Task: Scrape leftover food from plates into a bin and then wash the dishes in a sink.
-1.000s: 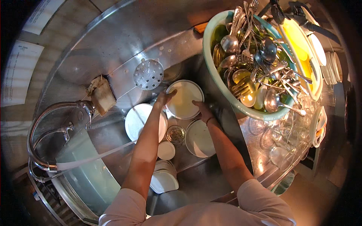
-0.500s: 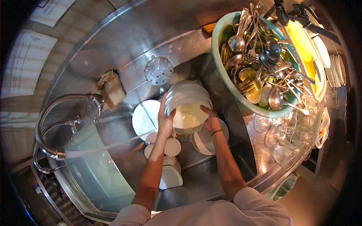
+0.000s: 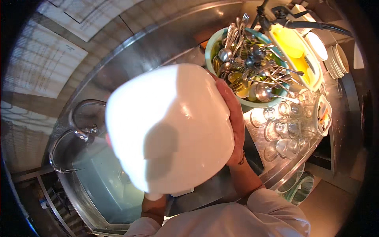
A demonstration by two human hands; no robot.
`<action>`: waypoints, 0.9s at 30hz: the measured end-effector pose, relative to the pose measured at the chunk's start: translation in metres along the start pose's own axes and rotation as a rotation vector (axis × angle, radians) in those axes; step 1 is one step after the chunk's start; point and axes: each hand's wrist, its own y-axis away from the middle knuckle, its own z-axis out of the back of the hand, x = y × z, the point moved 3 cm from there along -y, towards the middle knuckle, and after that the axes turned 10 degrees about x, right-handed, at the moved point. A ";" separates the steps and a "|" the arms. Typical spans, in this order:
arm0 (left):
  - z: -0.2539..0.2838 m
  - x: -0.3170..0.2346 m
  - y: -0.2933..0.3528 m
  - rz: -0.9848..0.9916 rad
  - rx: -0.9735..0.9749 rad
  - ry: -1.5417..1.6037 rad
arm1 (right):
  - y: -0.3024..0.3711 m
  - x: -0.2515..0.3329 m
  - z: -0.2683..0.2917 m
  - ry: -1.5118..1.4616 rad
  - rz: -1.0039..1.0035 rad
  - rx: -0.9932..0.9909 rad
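A stack of white bowls (image 3: 189, 138) is raised close in front of me, one smooth, rounded-square surface filling the middle of the view. Along its right side lies my right hand (image 3: 234, 112), fingers closed around the edge, a thin band at the wrist. My left hand (image 3: 108, 140) supports the opposite side; only a sliver of its fingers shows past the bowls, the rest being covered. Beneath, the bowls block most of the sink, with just a bit of a white dish (image 3: 183, 192) peeking out.
Behind, at the right, stands a turquoise tub (image 3: 254, 104) heaped with cutlery, beside a yellow-filled container (image 3: 292, 47). Glasses (image 3: 288, 128) crowd the right-hand counter. At left, a curved tap (image 3: 79, 114) rises by a water-filled basin (image 3: 104, 189). Plates (image 3: 335, 61) stand far right.
Both hands have lifted the bowls from over the sink up toward me and tipped them, so they now cover the dishes, the perforated disc and the sponge-like block.
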 end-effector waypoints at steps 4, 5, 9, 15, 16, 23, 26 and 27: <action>0.035 -0.045 0.005 -0.075 0.042 0.084 | -0.015 0.070 0.003 -0.118 0.321 0.024; 0.028 -0.062 0.012 -0.093 0.041 0.097 | -0.017 0.088 -0.002 -0.093 0.369 0.020; -0.039 -0.123 0.038 -0.156 0.058 0.157 | -0.020 0.131 -0.012 -0.079 0.490 -0.026; 0.027 -0.147 0.005 -0.227 0.119 0.263 | -0.035 0.169 0.006 -0.007 0.857 -0.008; 0.042 -0.147 -0.003 -0.232 0.127 0.275 | -0.036 0.174 0.005 0.102 0.930 -0.020; 0.064 -0.132 -0.013 -0.193 0.196 0.371 | -0.005 0.128 0.007 -0.088 0.704 0.117; 0.054 -0.126 0.042 -0.155 0.247 0.421 | 0.027 0.071 0.011 -0.060 0.363 0.087; 0.046 -0.123 0.044 -0.138 0.256 0.427 | 0.040 0.044 0.008 -0.073 0.177 0.093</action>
